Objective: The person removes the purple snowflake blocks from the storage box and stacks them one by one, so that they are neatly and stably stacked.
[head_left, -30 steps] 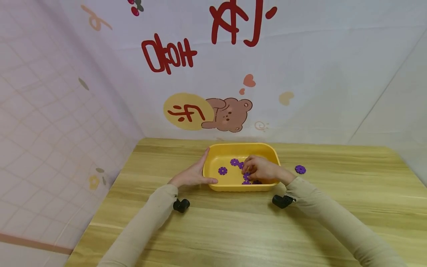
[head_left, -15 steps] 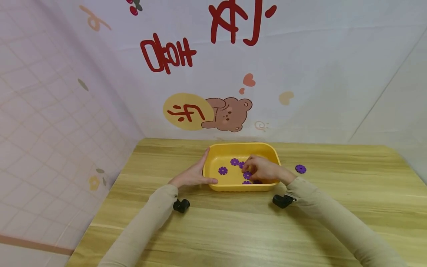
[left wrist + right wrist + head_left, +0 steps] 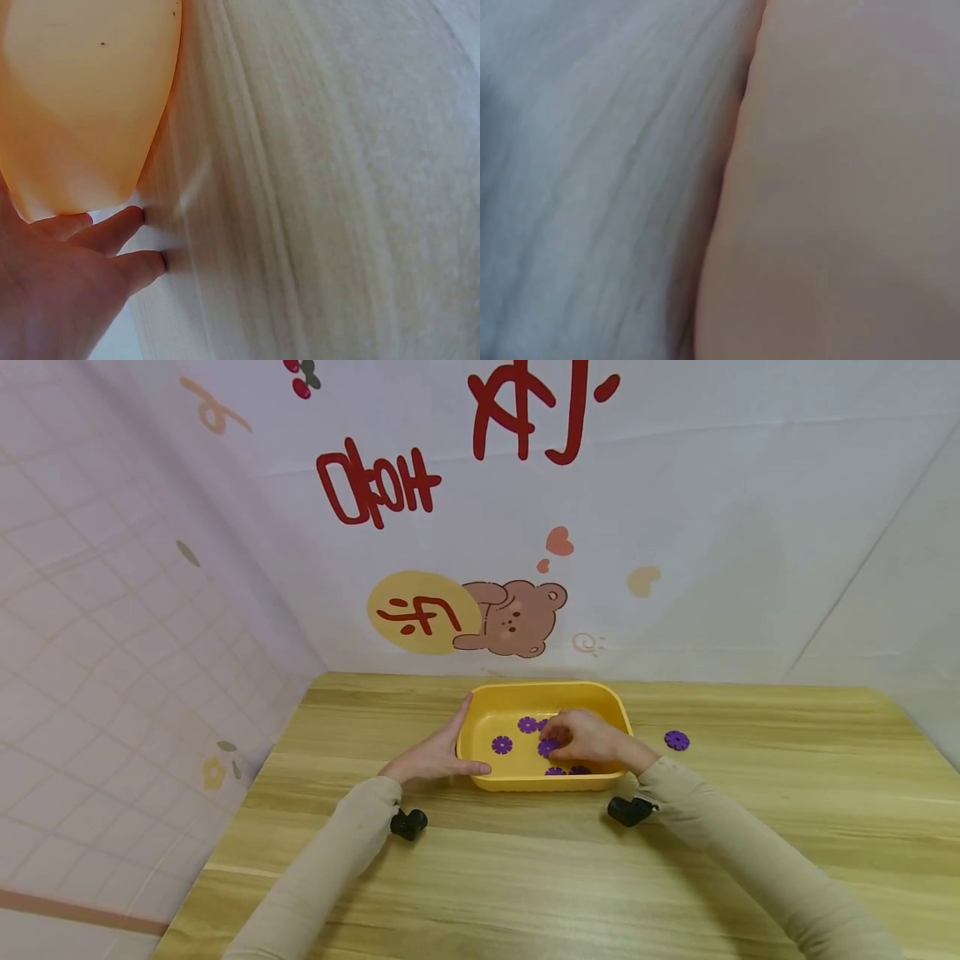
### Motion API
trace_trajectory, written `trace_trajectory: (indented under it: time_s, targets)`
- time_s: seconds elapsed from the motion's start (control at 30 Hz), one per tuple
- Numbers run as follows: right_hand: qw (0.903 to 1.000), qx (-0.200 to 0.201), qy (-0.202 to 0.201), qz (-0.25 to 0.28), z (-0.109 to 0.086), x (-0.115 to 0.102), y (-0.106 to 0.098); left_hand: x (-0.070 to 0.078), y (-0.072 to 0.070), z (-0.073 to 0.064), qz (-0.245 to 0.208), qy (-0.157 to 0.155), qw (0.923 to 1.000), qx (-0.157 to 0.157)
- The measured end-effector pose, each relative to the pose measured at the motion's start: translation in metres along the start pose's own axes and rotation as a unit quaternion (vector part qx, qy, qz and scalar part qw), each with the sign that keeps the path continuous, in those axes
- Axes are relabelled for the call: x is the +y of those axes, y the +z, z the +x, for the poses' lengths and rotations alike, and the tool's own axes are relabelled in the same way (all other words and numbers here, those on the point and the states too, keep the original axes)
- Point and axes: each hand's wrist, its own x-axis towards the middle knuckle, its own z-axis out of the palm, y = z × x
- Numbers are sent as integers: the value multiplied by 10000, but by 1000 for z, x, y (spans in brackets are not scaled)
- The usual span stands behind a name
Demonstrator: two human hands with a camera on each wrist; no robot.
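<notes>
A yellow plastic basin (image 3: 517, 782) stands on the table, with several purple snowflake discs (image 3: 502, 745) on its floor. At its left end my left hand (image 3: 431, 756) rests with fingers spread straight along the wall and the thumb at the near rim. In the left wrist view, the fingers of my left hand (image 3: 67, 270) touch the end of the basin (image 3: 90, 112). My right hand (image 3: 588, 737) reaches inside the basin, its bent fingers pinching one purple disc (image 3: 547, 749). Other discs lie partly behind that hand and the near wall. The right wrist view shows mostly the basin's outer wall (image 3: 832, 187), blurred.
One more purple disc (image 3: 677, 741) lies on the wooden table (image 3: 510, 877) to the right of the basin. A white wall cloth (image 3: 712, 543) with printed drawings hangs behind the table's back edge. A black camera sits at each wrist.
My right hand has shifted slightly left inside the basin, and a purple disc under its fingertips has moved left with it. My left hand stays in place against the basin.
</notes>
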Motion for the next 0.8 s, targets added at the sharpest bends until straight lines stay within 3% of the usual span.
trace_trajectory:
  time_s: [0.2, 0.6, 0.8]
  targets:
    - [9986, 128, 141, 486, 0, -3, 0, 0, -1, -1, -13, -23, 10000, -15]
    - [9874, 818, -284, 1328, -12, -8, -3, -1, 2, -1, 39, 82, 10000, -31]
    - [9848, 851, -408, 1456, -21, -6, -13, -1, 1, 1, 4, 133, 9999, -51]
